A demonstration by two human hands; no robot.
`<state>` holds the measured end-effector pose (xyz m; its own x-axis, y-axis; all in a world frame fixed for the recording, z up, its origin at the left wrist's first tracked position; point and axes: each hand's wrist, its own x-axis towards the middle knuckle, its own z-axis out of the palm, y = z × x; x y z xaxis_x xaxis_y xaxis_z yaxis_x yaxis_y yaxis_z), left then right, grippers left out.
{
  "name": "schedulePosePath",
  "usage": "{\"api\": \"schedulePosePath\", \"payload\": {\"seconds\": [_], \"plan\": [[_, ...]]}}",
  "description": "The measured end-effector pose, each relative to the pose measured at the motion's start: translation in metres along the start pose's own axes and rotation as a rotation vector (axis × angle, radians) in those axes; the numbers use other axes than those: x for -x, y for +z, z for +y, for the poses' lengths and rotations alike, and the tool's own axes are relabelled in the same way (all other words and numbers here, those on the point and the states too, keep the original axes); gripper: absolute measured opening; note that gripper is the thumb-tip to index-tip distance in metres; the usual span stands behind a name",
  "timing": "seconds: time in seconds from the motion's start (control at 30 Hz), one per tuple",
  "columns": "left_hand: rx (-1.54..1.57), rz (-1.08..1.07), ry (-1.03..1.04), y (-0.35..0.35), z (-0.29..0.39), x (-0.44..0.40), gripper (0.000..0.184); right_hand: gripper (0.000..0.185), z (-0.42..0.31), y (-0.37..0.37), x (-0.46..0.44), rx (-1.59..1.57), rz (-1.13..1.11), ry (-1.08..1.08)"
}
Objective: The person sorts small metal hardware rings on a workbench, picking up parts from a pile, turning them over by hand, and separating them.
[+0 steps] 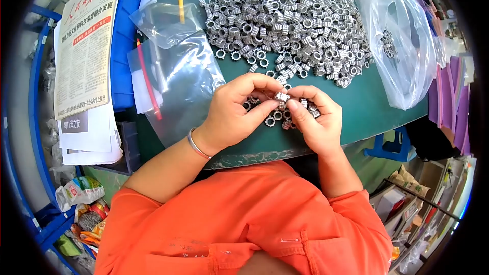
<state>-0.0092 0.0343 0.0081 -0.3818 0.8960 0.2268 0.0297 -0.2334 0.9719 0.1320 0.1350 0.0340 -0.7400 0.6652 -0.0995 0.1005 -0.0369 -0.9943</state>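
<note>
Between the fingertips of both hands is a small toothed metal ring [281, 98], held just above the table's front part. My left hand [239, 107] pinches it from the left with thumb and forefinger. From the right, my right hand [317, 117] closes on it the same way. Several loose toothed metal rings [270, 121] lie on the table below and between the hands, partly hidden by the fingers. Beyond the hands spreads a large heap of the same grey metal rings [285, 23].
The green table [356, 114] carries clear plastic bags [183, 81], a red pen [148, 81] and a yellow stick [181, 9] at left. A newspaper [84, 46] leans by a blue bin [124, 46]. A translucent bag [400, 61] lies right. A blue stool [389, 145] stands below.
</note>
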Motion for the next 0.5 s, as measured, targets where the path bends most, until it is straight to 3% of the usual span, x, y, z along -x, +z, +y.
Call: {"api": "schedulePosePath", "payload": {"seconds": [0.2, 0.5], "plan": [[-0.002, -0.017, 0.039, 0.0004, -0.0013, -0.0012, 0.023, 0.013, 0.0101, 0.0035, -0.0020, 0.172, 0.026, -0.267], [0.033, 0.070, 0.065, 0.0048, -0.0037, -0.0012, 0.019, 0.013, 0.0082, -0.0012, -0.0064, 0.365, -0.010, -0.399]]}}
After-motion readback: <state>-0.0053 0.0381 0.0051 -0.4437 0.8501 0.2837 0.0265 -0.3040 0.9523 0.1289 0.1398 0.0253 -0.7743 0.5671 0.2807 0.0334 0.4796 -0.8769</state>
